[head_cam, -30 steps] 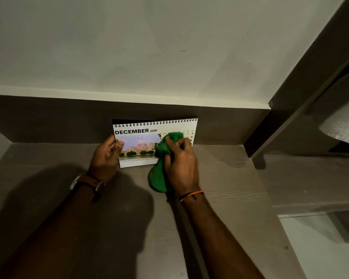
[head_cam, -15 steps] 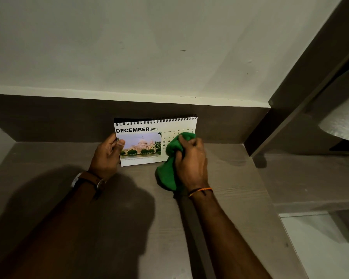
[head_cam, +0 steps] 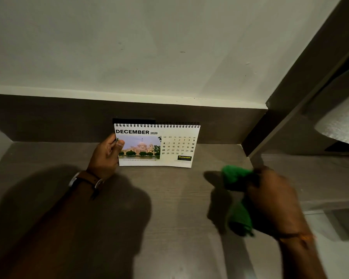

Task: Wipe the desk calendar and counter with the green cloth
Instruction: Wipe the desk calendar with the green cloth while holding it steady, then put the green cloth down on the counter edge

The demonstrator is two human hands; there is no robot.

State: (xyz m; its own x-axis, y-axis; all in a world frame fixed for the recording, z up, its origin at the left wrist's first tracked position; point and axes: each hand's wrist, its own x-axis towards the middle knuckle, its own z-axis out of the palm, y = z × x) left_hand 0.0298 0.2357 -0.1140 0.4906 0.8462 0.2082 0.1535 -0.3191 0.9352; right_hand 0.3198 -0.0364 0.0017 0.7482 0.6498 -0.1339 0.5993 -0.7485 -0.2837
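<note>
A: Head view: where is everything?

B: The desk calendar stands on the counter against the back panel. The left hand pinches its left edge, thumb on the front. The right hand, blurred, is closed around the bunched green cloth, well right of the calendar.

A: Handling?

B: The calendar is probably light card that tips easily, so brace an edge. The cloth is soft; bunch it anywhere.

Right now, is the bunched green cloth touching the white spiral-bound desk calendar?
Apart. The head view shows bare counter between the green cloth, gripped in the right hand, and the desk calendar.
</note>
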